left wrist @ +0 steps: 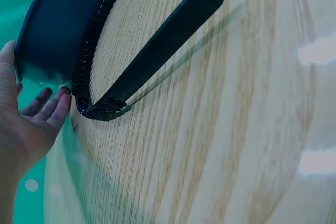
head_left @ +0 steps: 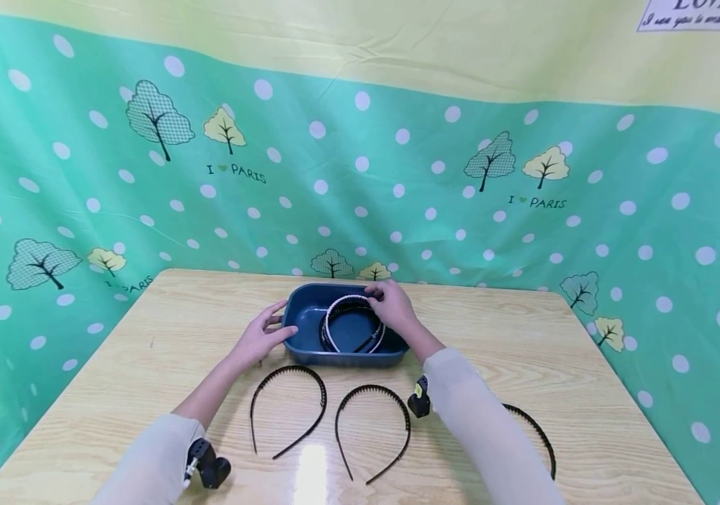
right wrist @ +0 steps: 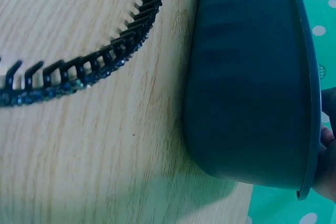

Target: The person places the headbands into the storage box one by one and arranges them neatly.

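Note:
In the head view, a dark blue plastic basin (head_left: 303,356) stands at the back of the table. My left hand (head_left: 260,339) rests against its left end, thumb at the rim and fingers loosely extended along the outside. Over the basin's right part, my right hand (head_left: 393,306) pinches the top of a white headband (head_left: 328,326), which stands upright inside. Black headbands (head_left: 323,335) lie close around it in the basin. In the right wrist view the basin wall (right wrist: 247,87) hides most of the right hand (right wrist: 328,166).
In front of the basin lie two black toothed headbands, one left (head_left: 321,387) and one nearer the middle (head_left: 407,419). Another black headband (head_left: 546,442) is partly hidden by the right sleeve (head_left: 480,428). A green dotted cloth (head_left: 410,224) hangs behind the wooden table (head_left: 208,301).

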`<control>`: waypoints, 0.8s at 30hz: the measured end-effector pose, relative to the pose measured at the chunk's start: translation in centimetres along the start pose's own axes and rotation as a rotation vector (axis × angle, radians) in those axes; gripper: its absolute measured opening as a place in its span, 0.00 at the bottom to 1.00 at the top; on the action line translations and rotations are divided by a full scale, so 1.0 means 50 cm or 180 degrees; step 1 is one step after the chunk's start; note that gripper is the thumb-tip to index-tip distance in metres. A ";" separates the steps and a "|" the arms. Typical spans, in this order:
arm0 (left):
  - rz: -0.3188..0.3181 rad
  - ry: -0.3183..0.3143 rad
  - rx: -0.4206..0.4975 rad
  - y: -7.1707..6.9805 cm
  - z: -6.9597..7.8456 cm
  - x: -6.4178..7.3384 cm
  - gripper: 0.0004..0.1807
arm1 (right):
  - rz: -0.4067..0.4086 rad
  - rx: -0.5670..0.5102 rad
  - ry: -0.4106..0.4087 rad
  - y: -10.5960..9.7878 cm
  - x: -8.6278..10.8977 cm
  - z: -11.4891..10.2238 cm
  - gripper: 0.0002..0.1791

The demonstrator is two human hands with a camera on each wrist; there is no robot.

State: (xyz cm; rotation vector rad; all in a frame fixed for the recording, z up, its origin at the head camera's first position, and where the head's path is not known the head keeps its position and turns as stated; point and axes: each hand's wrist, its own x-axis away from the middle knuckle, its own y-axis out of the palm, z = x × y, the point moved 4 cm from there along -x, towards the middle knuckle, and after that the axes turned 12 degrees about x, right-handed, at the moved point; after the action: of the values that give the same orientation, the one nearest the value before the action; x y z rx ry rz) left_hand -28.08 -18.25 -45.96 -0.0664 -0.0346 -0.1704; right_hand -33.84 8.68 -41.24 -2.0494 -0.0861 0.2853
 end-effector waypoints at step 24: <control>0.0058 0.0111 -0.0142 -0.005 -0.017 -0.009 0.39 | -0.0080 -0.0018 0.0020 -0.038 0.015 0.013 0.13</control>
State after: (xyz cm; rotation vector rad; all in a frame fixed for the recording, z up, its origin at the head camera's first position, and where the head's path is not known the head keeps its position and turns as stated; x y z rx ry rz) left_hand -28.55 -18.46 -46.81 -0.1082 0.0046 -0.1542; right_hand -33.14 10.29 -40.03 -2.0532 -0.1088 0.2634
